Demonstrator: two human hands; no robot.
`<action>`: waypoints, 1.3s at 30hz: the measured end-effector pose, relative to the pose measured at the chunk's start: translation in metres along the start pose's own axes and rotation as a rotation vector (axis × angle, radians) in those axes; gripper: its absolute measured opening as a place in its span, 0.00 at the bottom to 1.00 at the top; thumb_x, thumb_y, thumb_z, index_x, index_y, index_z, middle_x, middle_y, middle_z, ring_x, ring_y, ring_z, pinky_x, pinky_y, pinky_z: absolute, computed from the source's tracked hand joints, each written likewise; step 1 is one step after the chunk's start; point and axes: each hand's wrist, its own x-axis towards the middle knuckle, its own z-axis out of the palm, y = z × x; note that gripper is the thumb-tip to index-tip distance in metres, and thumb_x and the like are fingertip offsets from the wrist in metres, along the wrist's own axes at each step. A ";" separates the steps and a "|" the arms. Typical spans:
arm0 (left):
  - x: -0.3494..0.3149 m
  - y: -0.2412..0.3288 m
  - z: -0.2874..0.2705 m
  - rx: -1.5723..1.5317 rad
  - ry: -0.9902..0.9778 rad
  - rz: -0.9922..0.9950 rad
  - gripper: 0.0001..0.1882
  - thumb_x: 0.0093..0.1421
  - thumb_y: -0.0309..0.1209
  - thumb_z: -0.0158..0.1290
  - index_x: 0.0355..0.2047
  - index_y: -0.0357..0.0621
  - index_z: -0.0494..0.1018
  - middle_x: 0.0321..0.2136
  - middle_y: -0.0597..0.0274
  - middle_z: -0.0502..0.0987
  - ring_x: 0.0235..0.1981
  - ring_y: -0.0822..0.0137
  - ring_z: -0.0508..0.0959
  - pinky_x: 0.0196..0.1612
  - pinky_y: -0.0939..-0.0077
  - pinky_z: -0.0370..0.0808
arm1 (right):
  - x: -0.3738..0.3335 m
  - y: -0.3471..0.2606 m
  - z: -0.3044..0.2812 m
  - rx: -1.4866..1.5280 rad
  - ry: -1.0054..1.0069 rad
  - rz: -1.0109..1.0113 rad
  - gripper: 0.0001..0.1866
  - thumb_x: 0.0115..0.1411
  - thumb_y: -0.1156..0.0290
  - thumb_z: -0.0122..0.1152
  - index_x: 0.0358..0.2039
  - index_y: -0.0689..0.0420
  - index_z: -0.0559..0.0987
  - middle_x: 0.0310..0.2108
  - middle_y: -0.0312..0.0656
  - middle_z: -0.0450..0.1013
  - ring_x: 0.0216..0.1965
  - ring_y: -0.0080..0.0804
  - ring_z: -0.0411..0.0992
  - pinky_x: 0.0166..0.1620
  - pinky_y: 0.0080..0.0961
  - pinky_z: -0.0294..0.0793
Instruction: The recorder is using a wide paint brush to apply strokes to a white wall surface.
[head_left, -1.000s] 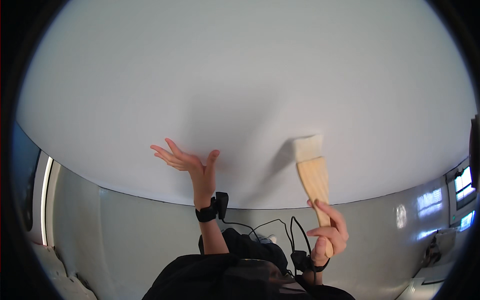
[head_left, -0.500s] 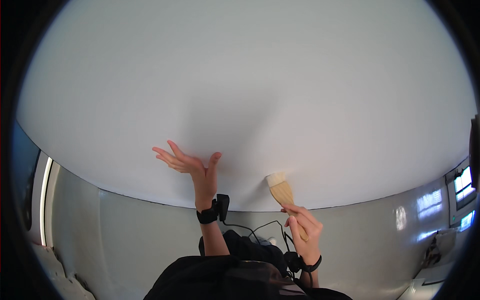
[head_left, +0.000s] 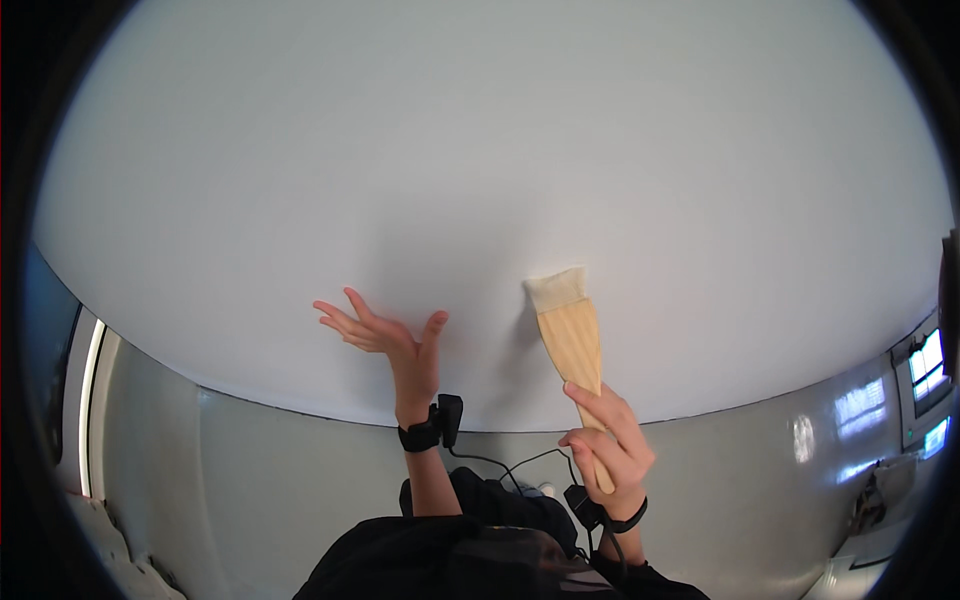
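Observation:
A broad white wall (head_left: pixel 700 190) fills most of the view in front of me. My right hand (head_left: pixel 618 440) grips the thin handle of a flat wooden brush (head_left: pixel 570 335). Its pale bristles (head_left: pixel 557 291) point up and appear to meet the wall, with a shadow beside them. To the left, my left hand (head_left: pixel 385 338) holds nothing; its fingers are spread and its thumb stands apart. Whether its edge touches the wall, I cannot tell.
Black bands with small boxes sit at both wrists, and a dark cable (head_left: pixel 520 464) loops between them. Below the wall's lower edge runs a shiny grey floor (head_left: pixel 290 490). A bright vertical strip (head_left: pixel 90 410) stands far left; bright windows (head_left: pixel 927 365) show far right.
The brush has moved up along the wall, and its flat face now shows more fully. My left hand has shifted slightly down and right, still spread.

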 end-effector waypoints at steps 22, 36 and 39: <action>0.004 0.000 0.003 -0.029 0.011 0.012 0.56 0.65 0.67 0.44 0.75 0.47 0.30 0.74 0.47 0.18 0.73 0.36 0.19 0.67 0.29 0.24 | 0.031 -0.023 0.010 0.378 -0.038 -0.024 0.06 0.51 0.83 0.67 0.30 0.66 0.78 0.52 0.60 0.75 0.49 0.57 0.76 0.57 0.50 0.76; 0.026 0.037 -0.027 0.077 0.270 -0.183 0.35 0.72 0.49 0.42 0.73 0.50 0.51 0.75 0.49 0.42 0.76 0.48 0.42 0.70 0.40 0.43 | -0.012 -0.013 0.039 0.121 -0.108 0.148 0.05 0.58 0.81 0.64 0.29 0.68 0.76 0.52 0.51 0.76 0.47 0.52 0.77 0.53 0.44 0.78; 0.029 0.035 -0.022 0.050 0.239 -0.288 0.37 0.70 0.49 0.44 0.75 0.55 0.48 0.76 0.49 0.37 0.76 0.48 0.41 0.70 0.41 0.44 | -0.027 -0.003 0.034 0.113 -0.128 0.228 0.04 0.59 0.81 0.61 0.28 0.67 0.77 0.52 0.51 0.77 0.46 0.51 0.77 0.51 0.41 0.78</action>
